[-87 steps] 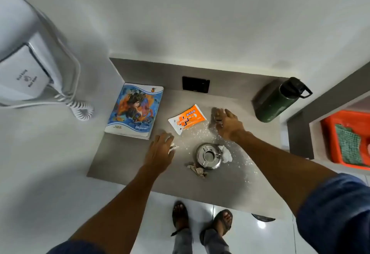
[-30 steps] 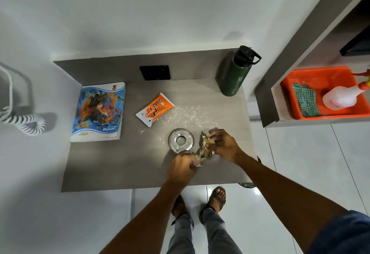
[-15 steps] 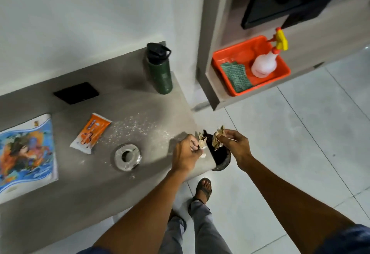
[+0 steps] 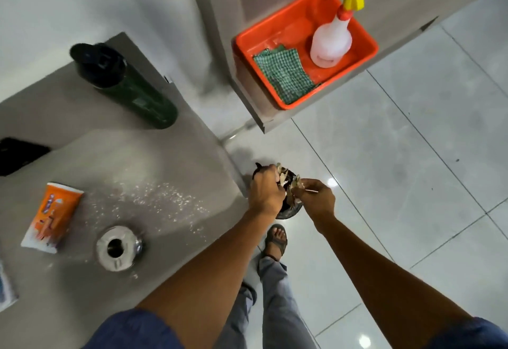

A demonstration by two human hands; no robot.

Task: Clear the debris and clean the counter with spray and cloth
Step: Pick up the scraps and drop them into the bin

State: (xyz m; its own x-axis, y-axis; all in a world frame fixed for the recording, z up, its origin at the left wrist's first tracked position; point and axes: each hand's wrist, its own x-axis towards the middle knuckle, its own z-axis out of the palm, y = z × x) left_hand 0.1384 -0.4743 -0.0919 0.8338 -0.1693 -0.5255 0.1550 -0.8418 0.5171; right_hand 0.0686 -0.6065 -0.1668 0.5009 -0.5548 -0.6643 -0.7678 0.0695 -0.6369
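Observation:
My left hand (image 4: 266, 193) and my right hand (image 4: 319, 197) are both closed on crumpled brown and white debris (image 4: 291, 183), side by side over a small black bin (image 4: 288, 209) on the floor by the counter's right corner. The grey counter (image 4: 154, 156) still carries scattered white crumbs (image 4: 159, 197). A white spray bottle with a yellow trigger (image 4: 332, 37) and a green checked cloth (image 4: 286, 76) lie in an orange tray (image 4: 365, 48) on a lower shelf to the right.
On the counter stand a dark green bottle (image 4: 132, 90), an orange packet (image 4: 52, 216), a round metal ashtray (image 4: 118, 247) and a black wall plate (image 4: 19, 153) behind. A book corner (image 4: 5, 291) shows at the left edge. My sandalled foot (image 4: 276, 240) is on the tiled floor.
Both hands gathered the debris from around the ashtray, carried it right off the counter's edge, and now hold it over the bin. My view swung right toward the tray.

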